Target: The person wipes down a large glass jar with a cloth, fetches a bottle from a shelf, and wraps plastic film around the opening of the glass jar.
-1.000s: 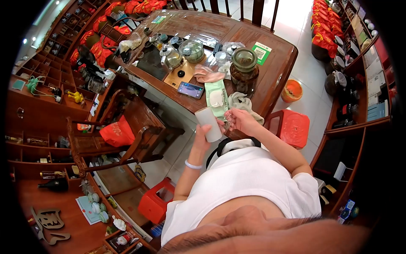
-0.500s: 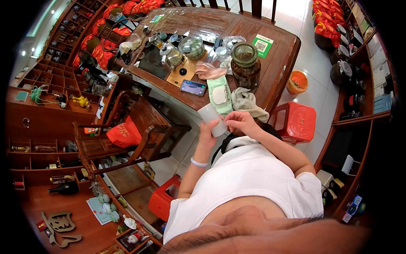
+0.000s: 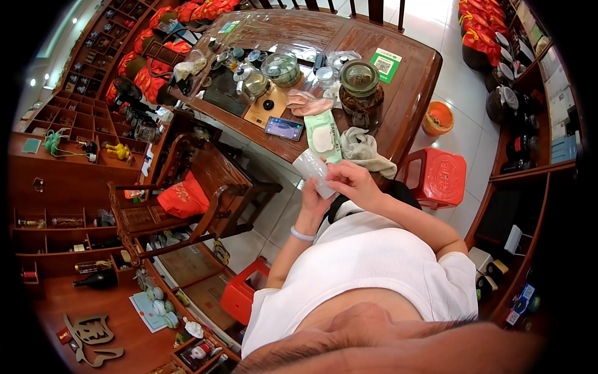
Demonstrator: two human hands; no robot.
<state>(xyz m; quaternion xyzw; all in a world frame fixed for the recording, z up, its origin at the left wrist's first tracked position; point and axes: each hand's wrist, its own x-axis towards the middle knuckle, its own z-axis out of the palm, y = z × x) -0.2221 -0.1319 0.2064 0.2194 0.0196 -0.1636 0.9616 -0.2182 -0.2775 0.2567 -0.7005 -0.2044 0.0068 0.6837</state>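
Observation:
A glossy, whitish cylinder [image 3: 309,164], perhaps a roll of clear film, is tilted in front of me just off the table's near edge. My left hand [image 3: 316,201] wraps round its lower part. Bent and pinched together, the fingers of my right hand [image 3: 356,186] press against its right side; whether they hold a loose edge is too small to tell. Beyond the hands lies a green wipes pack [image 3: 323,138] with a white lid. To its right is a crumpled grey cloth [image 3: 367,151], and to its left a phone [image 3: 284,128].
On the wooden table [image 3: 408,93] stand a large lidded glass jar [image 3: 361,93], a glass teapot [image 3: 252,82], a glass bowl [image 3: 281,68] and a pink cloth [image 3: 308,102]. A wooden chair [image 3: 215,181] is at left. Red stools [image 3: 439,177] and an orange bin [image 3: 438,118] stand nearby.
The cylinder has turned in my hands and now shows shiny streaks. My right hand has shifted slightly left and lies closer against it; my left hand has moved slightly right and down.

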